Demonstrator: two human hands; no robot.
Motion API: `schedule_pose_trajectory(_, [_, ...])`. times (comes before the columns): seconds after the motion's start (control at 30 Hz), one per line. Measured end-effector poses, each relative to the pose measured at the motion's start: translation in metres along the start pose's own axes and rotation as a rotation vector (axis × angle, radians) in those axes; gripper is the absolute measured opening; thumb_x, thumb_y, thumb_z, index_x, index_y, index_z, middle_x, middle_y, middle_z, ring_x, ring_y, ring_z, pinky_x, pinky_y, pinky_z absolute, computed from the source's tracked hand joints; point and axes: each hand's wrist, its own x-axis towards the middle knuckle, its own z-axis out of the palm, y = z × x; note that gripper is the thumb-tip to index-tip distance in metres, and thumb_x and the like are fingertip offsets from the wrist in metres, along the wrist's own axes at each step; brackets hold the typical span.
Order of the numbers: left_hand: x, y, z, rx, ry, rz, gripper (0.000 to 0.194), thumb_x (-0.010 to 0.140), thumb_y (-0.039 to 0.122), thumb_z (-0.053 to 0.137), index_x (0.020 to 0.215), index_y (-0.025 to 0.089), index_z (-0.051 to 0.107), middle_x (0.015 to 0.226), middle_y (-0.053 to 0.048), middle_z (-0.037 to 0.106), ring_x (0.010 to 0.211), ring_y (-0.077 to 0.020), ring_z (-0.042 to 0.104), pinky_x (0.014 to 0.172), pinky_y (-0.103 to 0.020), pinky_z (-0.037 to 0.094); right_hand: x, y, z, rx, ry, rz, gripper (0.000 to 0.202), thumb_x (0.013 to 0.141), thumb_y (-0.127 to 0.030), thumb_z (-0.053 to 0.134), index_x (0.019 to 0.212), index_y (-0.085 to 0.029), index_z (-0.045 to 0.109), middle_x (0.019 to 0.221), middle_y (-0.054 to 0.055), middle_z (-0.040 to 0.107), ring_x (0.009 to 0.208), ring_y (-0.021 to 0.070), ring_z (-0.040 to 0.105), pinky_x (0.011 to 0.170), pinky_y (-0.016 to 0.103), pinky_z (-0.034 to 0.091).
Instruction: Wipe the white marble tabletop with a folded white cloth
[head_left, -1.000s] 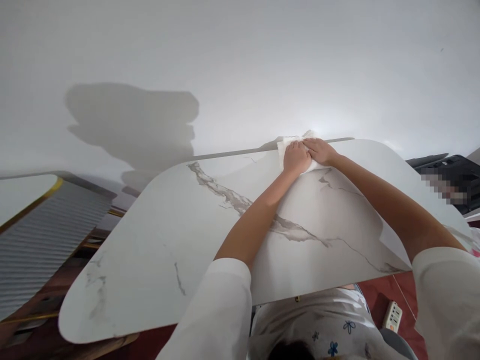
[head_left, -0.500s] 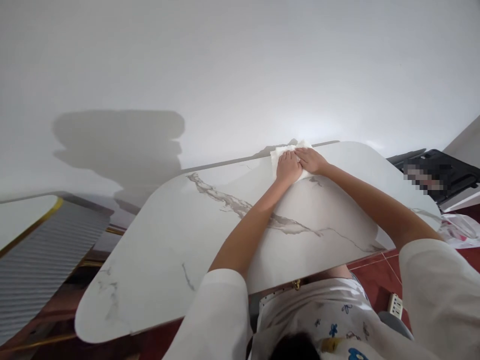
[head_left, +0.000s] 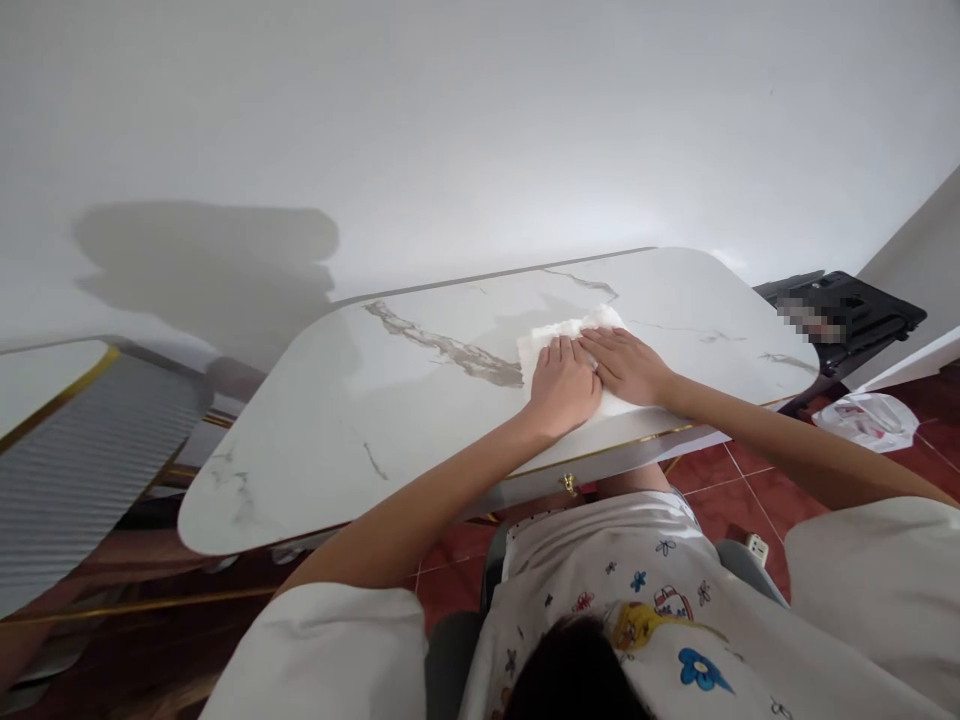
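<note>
A folded white cloth [head_left: 611, 318] lies on a white marble-patterned tabletop [head_left: 315, 430] with grey-brown veins. On its left part rests my left hand [head_left: 566, 385], palm down, fingers stretched forward and pressed flat. My right hand [head_left: 626, 365] lies flat on the cloth's right part, its fingertips close against the left hand. Both hands bear on the cloth from above, near the front edge of the tabletop. Much of the cloth is hidden beneath them.
A white wall [head_left: 480, 130] stands behind the table. At left is another gold-edged cabinet [head_left: 112, 440] with a ribbed grey side. To the right are a black case [head_left: 877, 310] and a plastic bag [head_left: 866, 420]. A gold knob [head_left: 568, 484] juts from the table's front.
Both hands have drawn the cloth from the tabletop's back edge toward me, near its front edge. My elbows have spread outward, and the camera view has shifted slightly.
</note>
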Motion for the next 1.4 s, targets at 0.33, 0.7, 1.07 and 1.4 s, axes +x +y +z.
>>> schedule_pose_trajectory(0.33, [-0.026,0.041,-0.005,-0.045,-0.040,-0.045,0.057,0.091,0.023,0.031,0.138,-0.009,0.037,0.147,-0.029,0.037,0.140,-0.0355,0.031,0.115,-0.048,0.026,-0.043,-0.009,-0.015,0.034,0.003,-0.007,0.053,0.094,-0.031,0.030,0.145,-0.019,0.042,0.149,0.006,0.043,0.138,0.0268,0.038,0.114,0.053,0.029])
schedule_pose_trajectory(0.7, [0.031,0.092,0.016,-0.206,0.048,0.056,0.059,0.088,0.023,0.037,0.139,-0.006,0.038,0.144,-0.028,0.041,0.140,-0.0375,0.031,0.115,-0.051,0.023,-0.068,0.063,-0.040,-0.022,0.025,0.085,0.051,0.095,-0.031,0.030,0.144,-0.025,0.043,0.147,0.003,0.045,0.137,0.0259,0.040,0.112,0.054,0.032])
schedule_pose_trajectory(1.07, [0.137,0.048,0.039,-0.234,0.070,0.014,0.056,0.090,0.023,0.034,0.136,-0.008,0.040,0.140,-0.028,0.044,0.137,-0.0371,0.033,0.115,-0.048,0.023,0.029,0.139,-0.025,-0.068,-0.012,0.075,0.051,0.094,-0.029,0.029,0.141,-0.017,0.048,0.147,0.006,0.046,0.136,0.0270,0.041,0.113,0.048,0.031])
schedule_pose_trajectory(1.4, [0.220,0.003,0.059,-0.277,0.104,-0.036,0.052,0.090,0.022,0.033,0.134,-0.002,0.044,0.140,-0.024,0.045,0.138,-0.0332,0.032,0.117,-0.045,0.022,0.110,0.196,-0.005,-0.067,0.028,0.082,0.051,0.097,-0.037,0.026,0.140,-0.021,0.049,0.144,0.003,0.050,0.134,0.0277,0.042,0.111,0.048,0.033])
